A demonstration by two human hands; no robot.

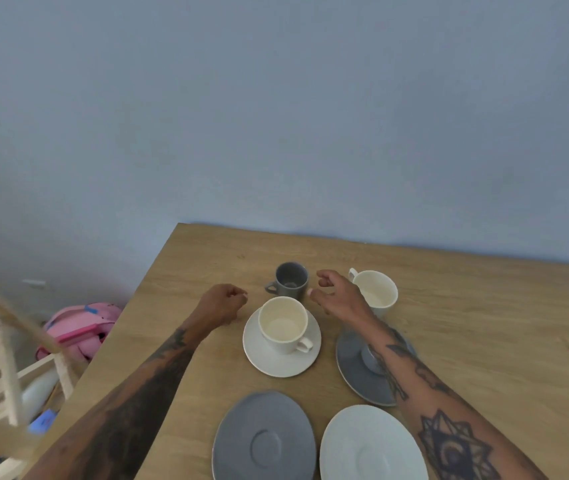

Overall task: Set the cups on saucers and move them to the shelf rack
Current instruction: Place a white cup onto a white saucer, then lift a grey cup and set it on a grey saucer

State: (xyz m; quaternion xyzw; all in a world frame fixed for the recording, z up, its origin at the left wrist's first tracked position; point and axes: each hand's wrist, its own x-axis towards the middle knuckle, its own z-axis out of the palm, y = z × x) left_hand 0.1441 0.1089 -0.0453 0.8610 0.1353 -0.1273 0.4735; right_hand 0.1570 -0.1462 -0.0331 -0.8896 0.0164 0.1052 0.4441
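One cup seated, two cups and three saucers yet to be paired.

Nearest, a grey saucer [264,439] and a white saucer [373,445] are laid bare, probably kept ready for cups; a second grey saucer [359,370] is crossed by the right forearm. Beyond, a cream cup [285,323] is seated on its saucer [262,355]. The left hand [222,303] is loosely curled, empty; the right hand [336,294] is spread, holding nothing, between the grey cup [290,280] and the far cream cup [378,292].
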